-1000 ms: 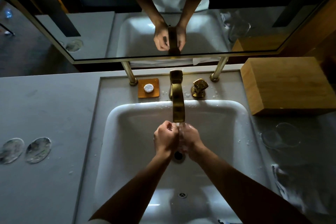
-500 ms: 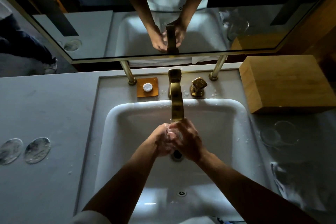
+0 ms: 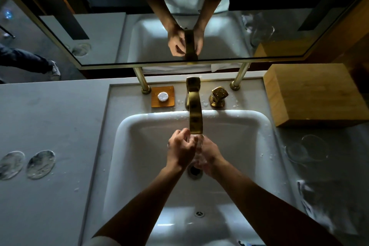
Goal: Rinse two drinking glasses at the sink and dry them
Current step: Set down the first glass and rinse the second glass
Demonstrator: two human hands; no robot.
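Note:
Both my hands meet under the brass faucet (image 3: 194, 114), over the white sink (image 3: 139, 126). A clear drinking glass (image 3: 197, 152), hard to make out in the running water, sits between them. My right hand (image 3: 211, 156) cups it from the right. My left hand (image 3: 180, 150) curls its fingers over the glass's upper edge. A second clear glass (image 3: 307, 149) stands on the grey counter to the right of the sink. A white cloth (image 3: 313, 205) lies on the counter in front of it.
A wooden box (image 3: 315, 94) sits at the back right. The brass tap handle (image 3: 218, 96) and an orange soap dish (image 3: 162, 97) stand behind the basin. Two round coasters (image 3: 28, 164) lie on the left counter. A mirror (image 3: 179, 26) spans the wall.
My hands have shifted around the glass under the stream: the left hand has come up toward the spout and the right hand has dropped lower. The glass on the counter has not moved.

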